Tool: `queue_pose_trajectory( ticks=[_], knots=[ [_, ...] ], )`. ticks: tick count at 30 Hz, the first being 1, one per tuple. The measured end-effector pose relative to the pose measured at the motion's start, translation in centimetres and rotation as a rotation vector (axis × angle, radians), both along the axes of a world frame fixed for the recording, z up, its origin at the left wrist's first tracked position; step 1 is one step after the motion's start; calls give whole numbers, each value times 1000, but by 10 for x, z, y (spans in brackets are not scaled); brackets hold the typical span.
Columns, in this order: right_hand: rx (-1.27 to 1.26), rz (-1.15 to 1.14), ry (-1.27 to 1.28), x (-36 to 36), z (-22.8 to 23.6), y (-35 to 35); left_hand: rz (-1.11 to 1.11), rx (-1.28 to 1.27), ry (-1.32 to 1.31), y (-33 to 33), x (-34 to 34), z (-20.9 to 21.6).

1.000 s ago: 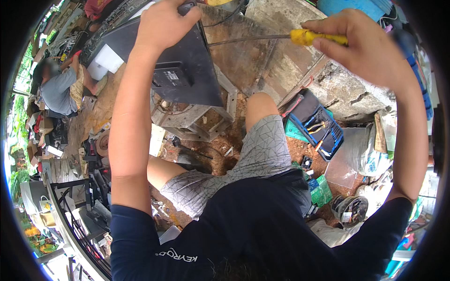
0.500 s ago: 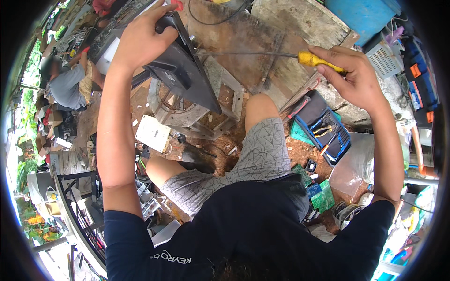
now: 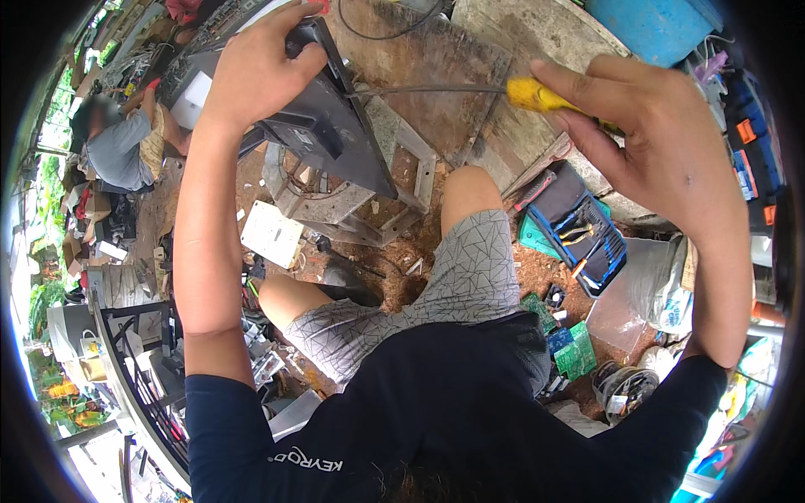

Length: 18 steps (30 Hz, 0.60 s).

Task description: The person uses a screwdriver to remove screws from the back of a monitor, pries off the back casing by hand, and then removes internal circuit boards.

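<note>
A black flat-panel monitor (image 3: 335, 126) leans tilted over a grey angular frame (image 3: 417, 197). My left hand (image 3: 260, 71) grips its upper edge, with the thumb bent over the rim and the other fingers partly hidden behind it. In my right hand (image 3: 646, 134) is a long screwdriver (image 3: 537, 95) with a yellow handle, held between thumb and fingers. Its thin shaft runs leftward, and the end meets the monitor's right edge.
A blue tool case (image 3: 587, 230) with pliers lies right of my knee, near green circuit boards (image 3: 575, 350). A white panel (image 3: 271, 235) rests on the littered ground. A blue tub (image 3: 658, 29) stands far right. Another person (image 3: 126, 151) sits at far left.
My right hand and the screwdriver have shifted slightly, with the yellow handle now closer to the monitor. The left hand stays on the monitor's edge.
</note>
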State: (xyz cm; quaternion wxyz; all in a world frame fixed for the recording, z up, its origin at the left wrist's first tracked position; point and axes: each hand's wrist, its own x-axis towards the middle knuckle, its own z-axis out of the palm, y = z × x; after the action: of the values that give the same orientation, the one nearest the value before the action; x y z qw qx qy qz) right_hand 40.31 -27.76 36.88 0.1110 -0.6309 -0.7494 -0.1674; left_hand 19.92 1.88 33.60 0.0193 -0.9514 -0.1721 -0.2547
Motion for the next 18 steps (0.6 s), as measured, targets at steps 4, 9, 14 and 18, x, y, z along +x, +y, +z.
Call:
queue_pose_trajectory(
  ticks=[4, 9, 14, 18],
  knots=[
    [-61, 72, -35, 0, 18, 29, -12, -41, 25, 7, -14, 3],
    [-447, -208, 438, 12, 13, 52, 4, -157, -6, -17, -15, 15],
    [-528, -200, 636, -5, -46, 53, -20, -67, -67, -24, -16, 15],
    [-327, -183, 542, -19, -84, 39, -27, -39, -79, -20, -19, 12]
  ],
)
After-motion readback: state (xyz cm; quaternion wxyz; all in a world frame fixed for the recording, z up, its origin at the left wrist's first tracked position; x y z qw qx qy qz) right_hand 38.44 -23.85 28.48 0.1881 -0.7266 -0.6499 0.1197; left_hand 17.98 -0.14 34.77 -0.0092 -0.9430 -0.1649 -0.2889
